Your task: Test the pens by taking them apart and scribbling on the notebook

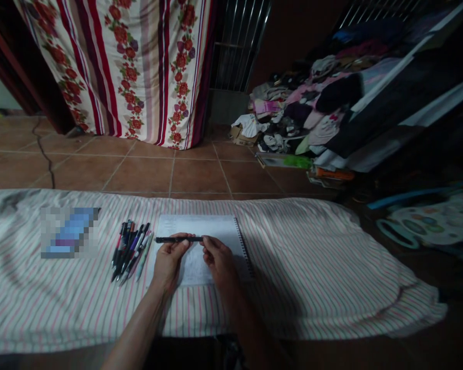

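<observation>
A dark pen (177,239) lies level between my two hands, just above a white spiral-bound notebook (219,228). My left hand (168,261) pinches the pen near its middle and left part. My right hand (218,259) pinches the pen's right end. Both hands are closed on it. To the left of the notebook a bunch of several pens (130,251) lies on the striped cloth (312,267).
A blurred blue object (70,232) lies on the cloth at the left. Beyond the cloth is brown tiled floor (146,172), a flowered striped curtain (139,67), and a heap of clothes (312,113) at the right. Flat toys (432,223) lie at the far right.
</observation>
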The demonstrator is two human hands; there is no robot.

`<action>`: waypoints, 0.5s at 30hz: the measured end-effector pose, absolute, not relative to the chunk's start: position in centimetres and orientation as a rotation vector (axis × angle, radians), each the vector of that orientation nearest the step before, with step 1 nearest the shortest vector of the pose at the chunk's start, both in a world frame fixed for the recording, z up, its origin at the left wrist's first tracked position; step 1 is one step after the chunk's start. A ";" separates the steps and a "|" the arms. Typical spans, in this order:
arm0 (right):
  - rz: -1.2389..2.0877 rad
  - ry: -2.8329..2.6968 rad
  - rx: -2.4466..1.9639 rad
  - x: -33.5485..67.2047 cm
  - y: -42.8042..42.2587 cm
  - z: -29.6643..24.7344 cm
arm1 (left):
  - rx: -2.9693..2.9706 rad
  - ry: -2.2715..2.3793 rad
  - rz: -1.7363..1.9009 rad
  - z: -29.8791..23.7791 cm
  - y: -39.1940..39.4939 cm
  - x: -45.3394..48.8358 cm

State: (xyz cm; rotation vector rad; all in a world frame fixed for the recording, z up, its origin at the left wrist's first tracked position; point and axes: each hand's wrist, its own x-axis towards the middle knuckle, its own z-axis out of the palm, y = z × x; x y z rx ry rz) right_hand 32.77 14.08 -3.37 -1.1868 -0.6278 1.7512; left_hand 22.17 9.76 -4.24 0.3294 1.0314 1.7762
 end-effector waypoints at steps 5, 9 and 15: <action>1.754 -0.607 -1.230 33.1 13.7 -3.2 | 0.289 0.986 1.765 -4.5 9.6 22.6; 1.712 -0.704 -1.250 33.1 13.4 -3.6 | 0.264 0.980 1.745 -4.6 9.2 22.4; 1.554 -0.961 -1.256 33.4 13.3 -4.3 | 0.282 0.973 1.715 -4.7 8.4 22.6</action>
